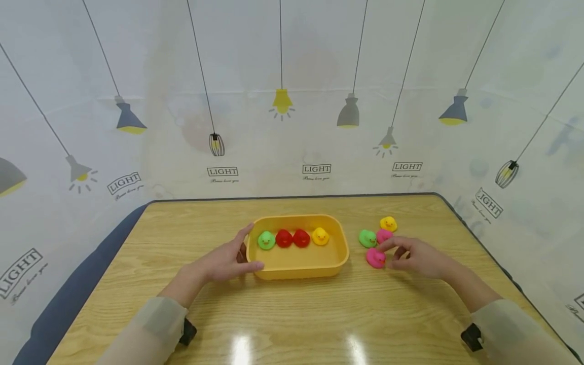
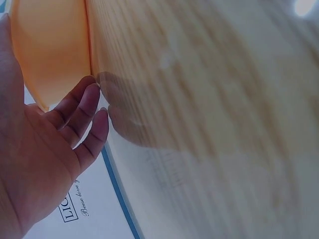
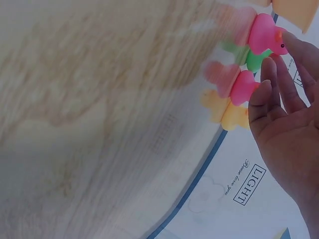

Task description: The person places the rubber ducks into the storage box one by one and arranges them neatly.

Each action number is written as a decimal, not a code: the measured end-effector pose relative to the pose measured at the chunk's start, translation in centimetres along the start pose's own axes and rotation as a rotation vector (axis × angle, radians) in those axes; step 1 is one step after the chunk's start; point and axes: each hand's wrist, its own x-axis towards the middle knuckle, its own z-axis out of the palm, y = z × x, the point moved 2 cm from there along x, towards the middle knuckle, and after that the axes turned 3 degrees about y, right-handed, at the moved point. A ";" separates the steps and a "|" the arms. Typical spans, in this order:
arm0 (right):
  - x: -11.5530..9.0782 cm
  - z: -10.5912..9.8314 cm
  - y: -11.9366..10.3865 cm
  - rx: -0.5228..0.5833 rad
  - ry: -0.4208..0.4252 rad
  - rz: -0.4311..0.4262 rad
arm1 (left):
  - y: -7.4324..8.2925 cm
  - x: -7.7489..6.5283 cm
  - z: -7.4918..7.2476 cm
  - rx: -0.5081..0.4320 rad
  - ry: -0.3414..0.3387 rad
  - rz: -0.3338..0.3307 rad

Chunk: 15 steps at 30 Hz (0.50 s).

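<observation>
A yellow plastic tray (image 1: 292, 268) stands on the table with a green rubber duck (image 1: 266, 241), two red ducks (image 1: 284, 238) and a yellow duck (image 1: 321, 236) in a row inside. My left hand (image 1: 230, 258) grips the tray's left end, thumb over the front rim and index finger at the back corner. To the tray's right, my right hand (image 1: 417, 257) is at a pink duck (image 1: 376, 258), its index finger reaching over the duck and the thumb beside its head. Its other fingers bend loosely in the right wrist view, close to a second pink duck (image 3: 244, 88).
Behind the near pink duck sit a green duck (image 1: 367, 238) and a yellow duck (image 1: 389, 224), close together. The wooden table (image 1: 283, 314) ends at a dark-edged border against a white lamp-patterned cloth (image 1: 292, 142) at the back and sides.
</observation>
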 end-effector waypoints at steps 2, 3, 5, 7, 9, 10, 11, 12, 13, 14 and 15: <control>0.1 0.1 0.0 -0.005 -0.003 -0.004 | 0.0 0.0 0.0 0.001 0.002 0.001; 0.2 0.2 0.0 -0.010 -0.003 -0.001 | -0.1 0.1 0.0 0.002 0.003 0.001; 0.3 0.3 -0.1 -0.016 -0.004 0.009 | -0.1 0.1 0.1 0.001 0.005 0.000; 0.5 0.4 -0.1 -0.019 -0.006 0.020 | -0.2 0.1 0.1 0.000 0.006 0.001; 0.7 0.5 -0.3 -0.019 -0.007 0.027 | -0.2 0.1 0.1 0.001 0.007 0.000; 0.7 0.5 -0.3 -0.020 -0.010 0.025 | -0.2 0.1 0.1 0.000 0.006 0.001; 0.8 0.6 -0.3 -0.020 -0.009 0.030 | -0.3 0.1 0.1 0.001 0.006 0.001; 0.8 0.7 -0.4 -0.019 -0.012 0.023 | -0.3 0.1 0.1 0.002 0.006 0.002; 0.8 0.7 -0.4 -0.015 -0.012 0.026 | -0.3 0.1 0.1 0.001 0.006 0.003; 0.8 0.8 -0.3 -0.011 -0.015 0.024 | -0.2 0.2 0.1 0.002 0.006 0.003; 0.8 0.9 -0.3 -0.010 -0.014 0.029 | -0.2 0.1 0.1 0.001 0.006 0.006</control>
